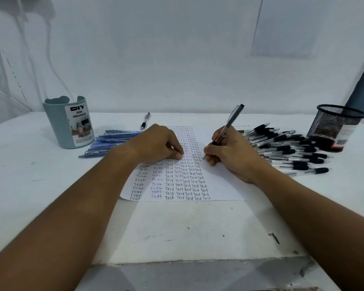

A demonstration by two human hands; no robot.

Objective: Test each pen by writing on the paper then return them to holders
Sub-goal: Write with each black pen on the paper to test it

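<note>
A white bench [51,185] stands against a pale wall, scuffed and marked along its near edge. The paper [223,185] lies between the two hands, filled with columns of the word "Test". The left hand [156,143] rests on the sheet with its fingers curled loosely under, holding nothing and steadying the page. The right hand [225,152] grips a pen [229,124] in a writing pinch low on the barrel, tip touching the paper at the right end of a row, cap end tilted up and away.

Beyond the left hand lies a row of blue pens [111,141], and past those a teal desk organizer [68,122]. Just right of the right hand is a heap of black-grip pens [290,148], with a black mesh holder [336,127] beyond it. One lone pen [145,121] lies farther out, beyond the left hand.

The pens look light, stiff and smooth, likely to roll; the rubber grip near the tip seems the surest place to take hold. The paper is thin and would slide if not pinned.
</note>
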